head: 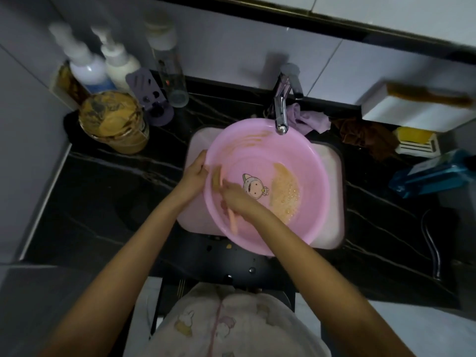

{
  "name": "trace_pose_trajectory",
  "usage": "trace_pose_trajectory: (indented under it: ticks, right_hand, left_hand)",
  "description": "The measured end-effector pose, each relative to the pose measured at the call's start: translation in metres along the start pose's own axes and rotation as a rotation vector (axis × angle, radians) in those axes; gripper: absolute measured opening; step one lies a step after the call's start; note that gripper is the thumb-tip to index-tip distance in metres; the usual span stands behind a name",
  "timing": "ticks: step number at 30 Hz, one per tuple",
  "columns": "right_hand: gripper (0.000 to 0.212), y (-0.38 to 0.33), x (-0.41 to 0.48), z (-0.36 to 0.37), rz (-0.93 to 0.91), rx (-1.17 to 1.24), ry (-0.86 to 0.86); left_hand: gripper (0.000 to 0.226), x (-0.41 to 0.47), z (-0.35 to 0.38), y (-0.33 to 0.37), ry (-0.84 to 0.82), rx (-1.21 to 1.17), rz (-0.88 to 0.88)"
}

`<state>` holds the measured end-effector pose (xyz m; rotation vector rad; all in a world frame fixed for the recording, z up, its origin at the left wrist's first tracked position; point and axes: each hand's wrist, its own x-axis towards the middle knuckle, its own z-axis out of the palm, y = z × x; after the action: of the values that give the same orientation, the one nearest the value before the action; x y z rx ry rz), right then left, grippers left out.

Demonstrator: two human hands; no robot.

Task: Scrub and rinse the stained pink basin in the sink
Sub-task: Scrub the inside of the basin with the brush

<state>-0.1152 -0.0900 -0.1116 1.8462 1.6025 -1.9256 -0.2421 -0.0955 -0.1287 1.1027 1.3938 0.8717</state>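
A round pink basin (pixel 304 150) with a cartoon figure printed on its bottom sits tilted in the white sink (pixel 332 161), under the chrome tap (pixel 281 109). Brownish foamy water pools at its right side, and a brown smear marks the upper wall. My left hand (pixel 194 173) grips the basin's left rim. My right hand (pixel 238 198) is inside the basin, fingers curled round an orange-handled brush (pixel 233 224) whose head lies against the left inner wall.
On the black counter: a stained jar (pixel 113 122), two pump bottles (pixel 103 65) and a clear bottle (pixel 168 65) at the back left; purple and brown cloths (pixel 365 135), a yellow sponge (pixel 414 134) and a blue pack (pixel 432 173) to the right.
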Motion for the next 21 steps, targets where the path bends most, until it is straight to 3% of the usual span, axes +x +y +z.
trace_pose_trajectory:
  ticks: [4, 6, 8, 11, 15, 18, 21]
  right_hand:
    - [0.038, 0.059, -0.049, -0.040, 0.164, -0.668, -0.322]
    - [0.040, 0.083, -0.051, -0.063, 0.306, -0.886, -0.248]
    - [0.048, 0.100, -0.039, -0.081, 0.411, -1.001, 0.013]
    - [0.059, 0.104, -0.008, -0.086, 0.469, -0.775, 0.281]
    - [0.066, 0.079, 0.040, -0.077, 0.278, -0.552, 0.425]
    - [0.070, 0.058, 0.054, -0.060, 0.132, -0.506, 0.402]
    - [0.064, 0.039, 0.043, -0.043, -0.043, -0.343, 0.183]
  left_hand:
    - [0.039, 0.003, 0.000, -0.010, 0.015, 0.036, -0.025]
    - [0.033, 0.004, 0.001, -0.011, 0.038, 0.048, -0.008]
    - [0.033, 0.004, 0.003, -0.010, 0.064, 0.078, 0.006]
    - [0.035, 0.006, 0.004, -0.018, 0.052, 0.119, -0.015]
    - [0.034, 0.009, 0.001, -0.020, 0.033, 0.135, -0.015]
    - [0.032, 0.007, 0.005, -0.015, 0.029, 0.114, -0.015]
    - [0.038, 0.005, 0.005, -0.013, 0.034, 0.108, -0.022]
